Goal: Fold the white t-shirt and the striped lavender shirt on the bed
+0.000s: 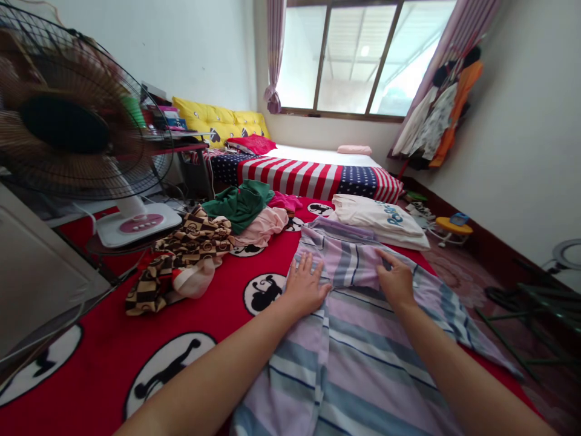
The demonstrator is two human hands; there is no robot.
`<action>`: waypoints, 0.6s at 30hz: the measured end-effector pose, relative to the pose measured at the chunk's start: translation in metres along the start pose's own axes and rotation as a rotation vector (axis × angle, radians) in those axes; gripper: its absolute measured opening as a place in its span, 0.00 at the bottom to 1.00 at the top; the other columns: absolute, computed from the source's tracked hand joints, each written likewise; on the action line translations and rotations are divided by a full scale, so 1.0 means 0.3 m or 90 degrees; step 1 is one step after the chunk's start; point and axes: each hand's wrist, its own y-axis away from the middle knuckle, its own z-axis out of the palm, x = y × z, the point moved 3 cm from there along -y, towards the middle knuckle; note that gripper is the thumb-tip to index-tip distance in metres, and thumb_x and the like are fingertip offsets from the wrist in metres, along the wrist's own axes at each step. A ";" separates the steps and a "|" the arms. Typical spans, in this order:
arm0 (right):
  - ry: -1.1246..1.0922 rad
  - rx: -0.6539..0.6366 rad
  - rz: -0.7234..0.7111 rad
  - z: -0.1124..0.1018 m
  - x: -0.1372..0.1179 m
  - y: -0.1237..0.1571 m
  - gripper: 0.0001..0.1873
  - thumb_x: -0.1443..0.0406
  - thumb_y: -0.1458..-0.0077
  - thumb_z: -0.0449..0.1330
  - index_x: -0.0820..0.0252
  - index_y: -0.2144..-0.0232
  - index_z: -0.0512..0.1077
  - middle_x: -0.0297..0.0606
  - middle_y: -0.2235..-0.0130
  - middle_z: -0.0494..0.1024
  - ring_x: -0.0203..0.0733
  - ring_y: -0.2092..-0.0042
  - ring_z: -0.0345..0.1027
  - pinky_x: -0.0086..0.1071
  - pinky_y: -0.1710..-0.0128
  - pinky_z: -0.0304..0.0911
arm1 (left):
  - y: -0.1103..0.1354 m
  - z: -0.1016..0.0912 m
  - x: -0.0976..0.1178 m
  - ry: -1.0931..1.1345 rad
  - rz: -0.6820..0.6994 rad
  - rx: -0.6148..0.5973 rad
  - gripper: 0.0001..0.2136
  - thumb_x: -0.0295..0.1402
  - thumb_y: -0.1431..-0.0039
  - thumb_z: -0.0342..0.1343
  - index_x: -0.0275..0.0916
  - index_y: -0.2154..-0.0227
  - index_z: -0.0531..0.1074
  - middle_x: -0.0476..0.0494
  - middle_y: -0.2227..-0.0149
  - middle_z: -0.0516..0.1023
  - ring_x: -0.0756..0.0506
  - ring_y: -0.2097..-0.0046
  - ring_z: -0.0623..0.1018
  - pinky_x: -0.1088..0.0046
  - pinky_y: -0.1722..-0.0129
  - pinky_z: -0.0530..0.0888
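Watching my left hand (305, 286) press flat and open on the striped garment (349, 357), which lies on the red bedspread (218, 315); my right hand (396, 280) sits on its folded layer (356, 263), pinch unclear. A dragging hand could slide that fold loose.

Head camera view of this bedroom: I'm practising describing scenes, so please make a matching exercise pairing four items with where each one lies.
Items
1. Green garment
2. Striped lilac-and-blue cloth
3. White printed cloth
4. Pink pillow

Places
A. On the far bed's white sheet
B. Under the left hand and right hand
C. Beyond the striped cloth, on the red bedspread
D. Crumpled on the clothes pile

Pairs: 1-D, 2-B, 3-C, 4-A
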 end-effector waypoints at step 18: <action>0.153 -0.268 -0.035 0.484 -0.301 -0.352 0.10 0.70 0.52 0.58 0.60 0.69 0.79 0.37 0.71 0.81 0.38 0.67 0.74 0.28 0.64 0.66 | 0.039 -0.001 0.003 0.031 0.058 -0.002 0.28 0.50 0.37 0.41 0.43 0.37 0.57 0.35 0.32 0.45 0.35 0.32 0.43 0.47 0.36 0.44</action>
